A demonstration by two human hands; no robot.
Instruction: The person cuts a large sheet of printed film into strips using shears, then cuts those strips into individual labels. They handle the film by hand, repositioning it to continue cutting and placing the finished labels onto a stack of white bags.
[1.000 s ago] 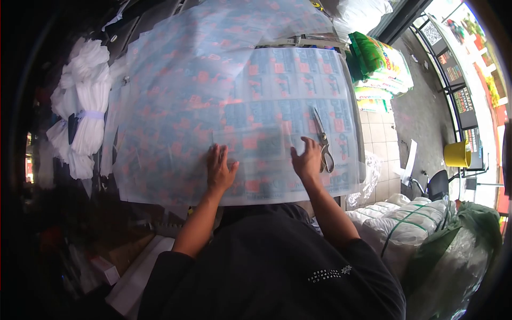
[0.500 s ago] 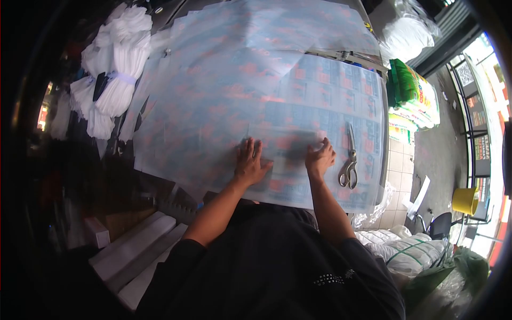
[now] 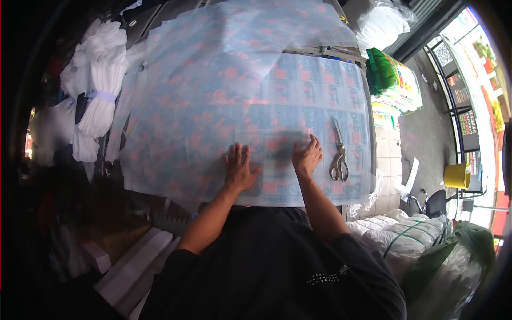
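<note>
A wide, translucent plastic sheet point(image 3: 176, 128) with faint blue and red print covers the table. On it lies a smaller clear rectangular plastic piece point(image 3: 274, 133), its edges hard to make out. My left hand point(image 3: 240, 169) rests flat with fingers apart at the piece's left side. At its right edge, my right hand point(image 3: 308, 156) has its fingers curled together, seemingly pinching the corner; the exact grip is blurred. Metal scissors point(image 3: 340, 154) lie on the sheet to the right of my right hand, blades pointing away from me.
White bundles point(image 3: 98, 101) tied with a band hang at the left. Green and white printed bags point(image 3: 394, 80) stand beyond the table's right edge, above a tiled floor point(image 3: 386, 160). Wrapped white packs point(image 3: 408, 234) lie at lower right, near a yellow bucket point(image 3: 457, 175).
The whole view has shifted, so table, scissors and bundles appear farther left. Both hands keep nearly the same places on the sheet, the right still at the small piece's edge.
</note>
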